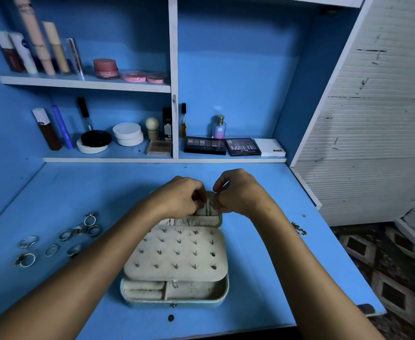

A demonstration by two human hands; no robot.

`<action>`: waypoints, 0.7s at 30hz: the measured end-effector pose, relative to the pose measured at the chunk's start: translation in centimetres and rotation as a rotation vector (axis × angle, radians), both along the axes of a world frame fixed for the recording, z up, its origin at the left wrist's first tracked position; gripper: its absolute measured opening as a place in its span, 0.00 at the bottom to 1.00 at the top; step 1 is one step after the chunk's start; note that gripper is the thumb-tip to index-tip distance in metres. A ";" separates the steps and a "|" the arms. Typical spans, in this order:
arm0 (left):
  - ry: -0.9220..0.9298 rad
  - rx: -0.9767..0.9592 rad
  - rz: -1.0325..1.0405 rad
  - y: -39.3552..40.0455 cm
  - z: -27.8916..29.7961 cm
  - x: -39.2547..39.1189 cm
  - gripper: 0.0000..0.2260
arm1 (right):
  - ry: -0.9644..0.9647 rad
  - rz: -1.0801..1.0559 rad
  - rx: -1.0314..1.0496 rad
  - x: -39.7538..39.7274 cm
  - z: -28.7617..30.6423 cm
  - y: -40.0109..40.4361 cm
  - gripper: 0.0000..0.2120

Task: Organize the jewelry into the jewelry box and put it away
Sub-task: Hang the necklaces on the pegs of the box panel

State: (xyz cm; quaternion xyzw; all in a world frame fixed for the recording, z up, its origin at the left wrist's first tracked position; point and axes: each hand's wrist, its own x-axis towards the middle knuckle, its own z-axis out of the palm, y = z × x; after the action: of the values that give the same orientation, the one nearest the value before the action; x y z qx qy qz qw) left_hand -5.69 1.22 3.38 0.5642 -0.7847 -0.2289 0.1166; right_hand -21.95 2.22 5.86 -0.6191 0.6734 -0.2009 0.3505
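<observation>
Blue desk point(262, 253), with an open jewelry box point(177, 263) in the middle. Both hands point(208, 195) close together at the box's far end, left hand point(179, 196) and right hand point(238, 192) pinching something tiny, maybe a thin chain; hard to tell. Rings point(59, 239) left of the box, nearer the left hand. Long side of the box pointing away from the body.

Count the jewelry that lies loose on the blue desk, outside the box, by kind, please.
Rings: 8, all left of the box
Chain: 1, at the right edge of the desk
Total: 9
</observation>
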 end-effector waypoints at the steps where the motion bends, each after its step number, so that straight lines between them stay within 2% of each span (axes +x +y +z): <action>1: 0.003 0.004 0.001 0.0 0.0 0.0 0.08 | 0.000 0.000 -0.005 0.1 0.0 0.0 0.10; 17: 0.029 0.045 0.020 0.0 -0.5 0.0 0.10 | -0.001 0.029 -0.107 -0.2 -0.6 0.0 0.07; 21: 0.046 0.054 0.001 0.1 -0.5 -0.1 0.10 | -0.108 0.020 -0.102 -0.6 -0.7 0.2 0.09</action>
State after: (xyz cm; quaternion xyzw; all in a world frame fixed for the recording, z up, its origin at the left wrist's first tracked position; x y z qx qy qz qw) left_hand -5.81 1.31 2.93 0.5621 -0.7751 -0.2629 0.1193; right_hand -22.53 2.45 5.17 -0.6312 0.6361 -0.2645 0.3564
